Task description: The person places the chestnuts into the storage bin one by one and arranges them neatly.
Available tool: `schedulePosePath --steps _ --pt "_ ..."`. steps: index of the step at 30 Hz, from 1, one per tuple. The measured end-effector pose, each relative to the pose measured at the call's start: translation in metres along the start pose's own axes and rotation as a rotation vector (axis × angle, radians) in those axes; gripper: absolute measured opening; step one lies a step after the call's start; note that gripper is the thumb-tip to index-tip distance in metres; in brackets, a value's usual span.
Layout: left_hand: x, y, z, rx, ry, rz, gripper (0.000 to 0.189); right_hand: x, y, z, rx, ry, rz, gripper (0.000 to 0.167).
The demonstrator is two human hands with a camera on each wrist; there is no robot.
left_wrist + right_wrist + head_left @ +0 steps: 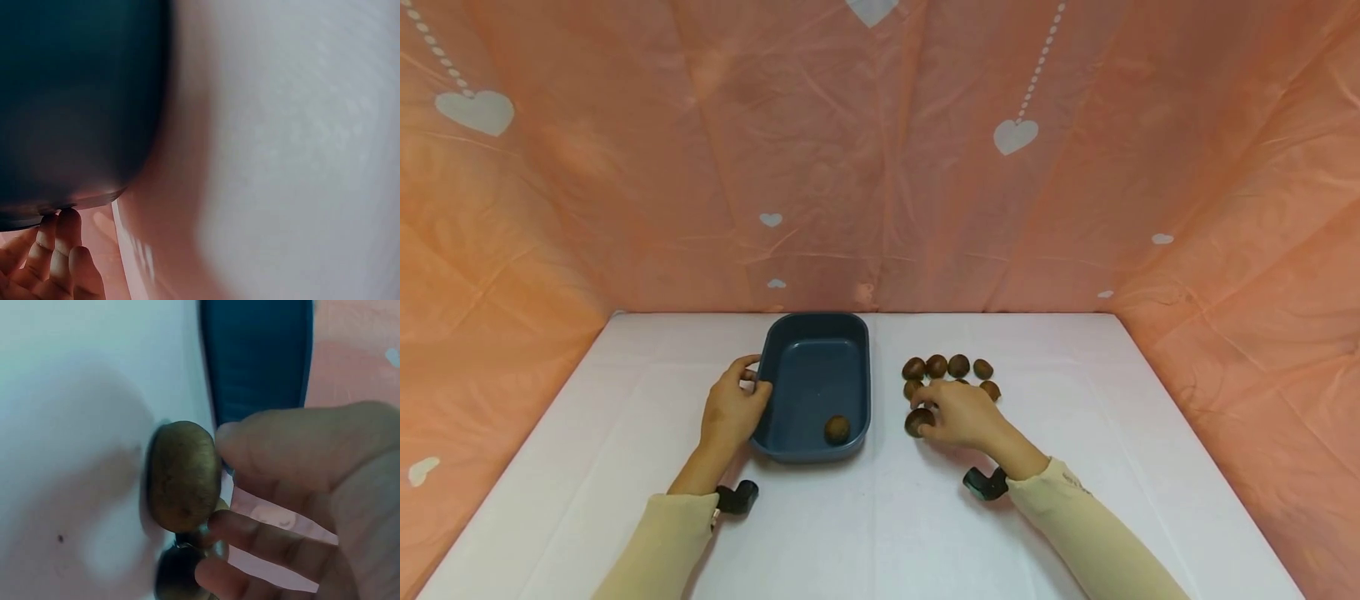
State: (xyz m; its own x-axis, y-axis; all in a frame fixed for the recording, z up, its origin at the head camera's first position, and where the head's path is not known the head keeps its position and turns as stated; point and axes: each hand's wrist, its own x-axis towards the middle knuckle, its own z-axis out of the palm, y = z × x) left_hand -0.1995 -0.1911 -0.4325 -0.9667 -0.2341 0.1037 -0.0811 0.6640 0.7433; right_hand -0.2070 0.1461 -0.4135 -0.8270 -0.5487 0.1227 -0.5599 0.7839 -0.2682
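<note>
A dark blue rectangular tray (817, 383) stands on the white table, one round brown chestnut-like thing (837, 430) near its front right corner. The left hand (735, 402) holds the tray's left side, thumb at the rim; in the left wrist view its fingertips (67, 222) touch the tray wall. With thumb and fingers the right hand (961, 417) pinches a brown chestnut-like piece (916, 422) at the front of a group right of the tray. Close up, that piece (184, 477) looks smooth, oval and low on the table, with a darker piece (178, 575) beside it.
Several similar brown pieces (936, 366) lie in rows behind the right hand, some partly covered by it. White cloth (820, 533) covers the table. An orange curtain with pale hearts (880, 167) hangs behind and at both sides. Each wrist wears a small black camera (985, 483).
</note>
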Motion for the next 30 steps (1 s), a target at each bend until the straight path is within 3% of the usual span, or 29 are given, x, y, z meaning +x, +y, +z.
schedulePosePath --steps 8,30 --pt "0.000 -0.001 0.000 0.007 -0.012 -0.004 0.047 -0.002 0.001 0.007 -0.050 0.006 -0.035 0.026" --pt "0.003 -0.004 0.001 0.006 -0.011 0.002 0.047 0.002 0.001 0.014 -0.030 -0.044 0.004 0.028"
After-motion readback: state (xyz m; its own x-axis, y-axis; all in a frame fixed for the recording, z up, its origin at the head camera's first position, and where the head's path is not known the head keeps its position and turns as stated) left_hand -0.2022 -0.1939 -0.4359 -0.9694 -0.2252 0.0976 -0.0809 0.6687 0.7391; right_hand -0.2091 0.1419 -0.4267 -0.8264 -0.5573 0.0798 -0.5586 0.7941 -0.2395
